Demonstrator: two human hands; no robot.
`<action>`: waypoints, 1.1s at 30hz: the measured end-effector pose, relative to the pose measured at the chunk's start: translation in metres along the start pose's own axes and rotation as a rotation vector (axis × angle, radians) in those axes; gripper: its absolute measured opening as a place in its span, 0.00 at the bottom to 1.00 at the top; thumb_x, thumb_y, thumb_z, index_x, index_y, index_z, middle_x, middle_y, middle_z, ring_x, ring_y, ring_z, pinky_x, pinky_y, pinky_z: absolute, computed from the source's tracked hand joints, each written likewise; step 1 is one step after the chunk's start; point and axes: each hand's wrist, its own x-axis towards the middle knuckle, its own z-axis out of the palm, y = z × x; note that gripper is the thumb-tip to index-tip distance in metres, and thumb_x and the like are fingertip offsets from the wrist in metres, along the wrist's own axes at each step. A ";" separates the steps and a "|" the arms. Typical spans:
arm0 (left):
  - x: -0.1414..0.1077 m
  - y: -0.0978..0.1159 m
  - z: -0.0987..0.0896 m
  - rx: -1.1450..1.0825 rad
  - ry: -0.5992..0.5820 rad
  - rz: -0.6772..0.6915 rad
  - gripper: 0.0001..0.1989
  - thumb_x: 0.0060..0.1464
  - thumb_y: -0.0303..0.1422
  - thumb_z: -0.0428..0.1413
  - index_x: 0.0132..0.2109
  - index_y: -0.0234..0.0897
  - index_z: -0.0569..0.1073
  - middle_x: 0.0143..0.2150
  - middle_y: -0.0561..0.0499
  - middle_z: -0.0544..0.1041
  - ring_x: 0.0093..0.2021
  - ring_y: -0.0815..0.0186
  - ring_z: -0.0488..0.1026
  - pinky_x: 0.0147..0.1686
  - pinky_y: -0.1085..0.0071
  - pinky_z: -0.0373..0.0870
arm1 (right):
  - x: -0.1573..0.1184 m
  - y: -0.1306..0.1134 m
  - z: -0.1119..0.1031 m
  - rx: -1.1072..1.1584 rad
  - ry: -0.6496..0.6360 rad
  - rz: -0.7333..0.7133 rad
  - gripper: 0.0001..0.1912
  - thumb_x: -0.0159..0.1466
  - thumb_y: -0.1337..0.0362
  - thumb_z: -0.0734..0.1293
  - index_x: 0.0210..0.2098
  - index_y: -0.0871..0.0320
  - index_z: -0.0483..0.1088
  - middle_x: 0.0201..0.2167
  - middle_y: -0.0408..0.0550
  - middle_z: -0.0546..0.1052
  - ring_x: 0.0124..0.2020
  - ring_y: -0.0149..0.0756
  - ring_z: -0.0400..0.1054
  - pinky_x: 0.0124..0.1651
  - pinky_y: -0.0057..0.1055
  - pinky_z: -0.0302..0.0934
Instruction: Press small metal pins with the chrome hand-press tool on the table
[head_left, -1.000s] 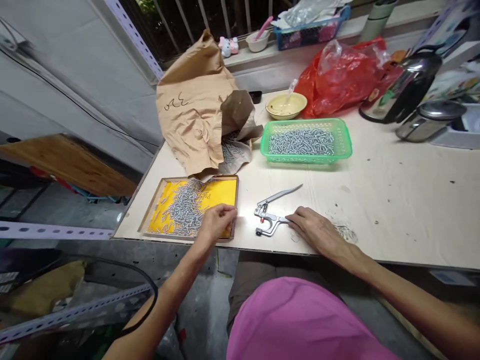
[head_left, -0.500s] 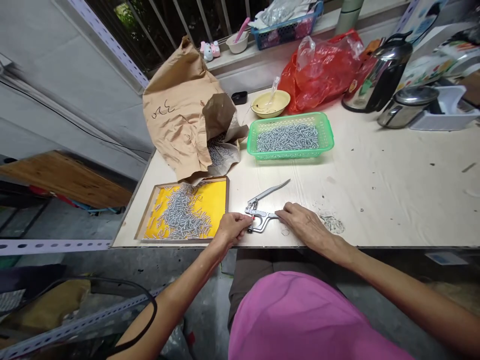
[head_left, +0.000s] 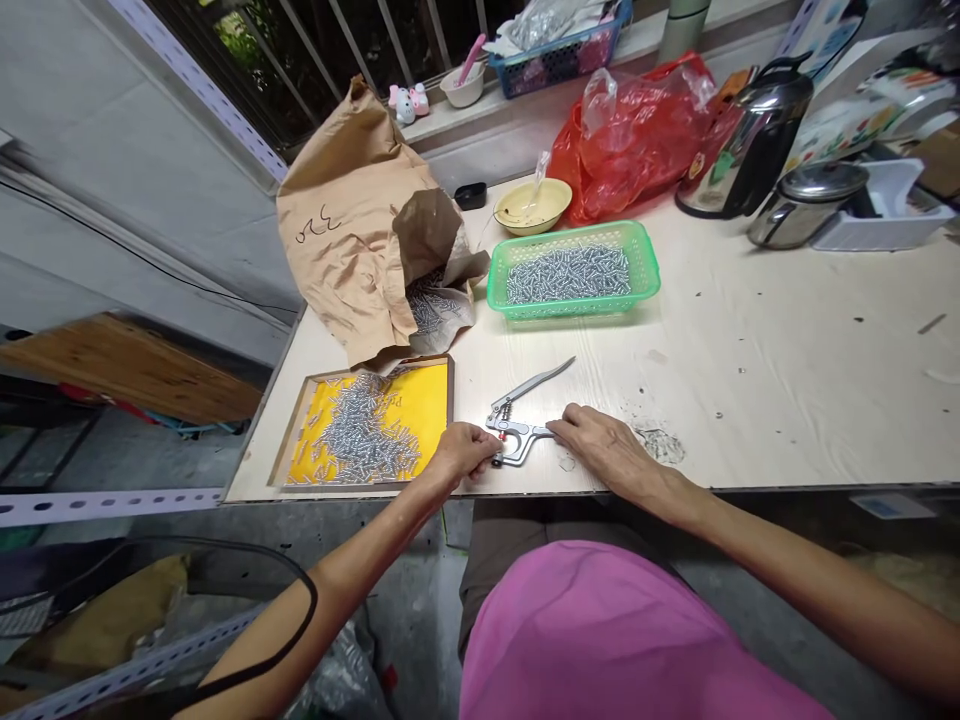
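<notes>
Gripping the pliers point(head_left: 514, 428) by the lower handle, near the frame's lower centre, the right hand point(head_left: 611, 452) seems to steady them on the table point(head_left: 787, 390), their mouth turned towards the left hand point(head_left: 463, 452). That hand is narrowed to a pinch at the mouth, and its fingers hide whether it holds anything. The tray point(head_left: 451, 385) of pins point(head_left: 360, 430) lies just beside it, lower left, probably for easy reach. Above, the paper bag point(head_left: 337, 250) hides part of its contents.
</notes>
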 end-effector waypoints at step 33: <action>-0.041 0.003 0.026 0.617 0.337 0.474 0.09 0.57 0.35 0.53 0.43 0.36 0.71 0.40 0.47 0.73 0.42 0.61 0.70 0.41 0.65 0.67 | 0.027 0.004 -0.028 -0.131 -0.146 -0.206 0.27 0.63 0.63 0.66 0.59 0.61 0.58 0.42 0.56 0.73 0.43 0.43 0.63 0.48 0.38 0.49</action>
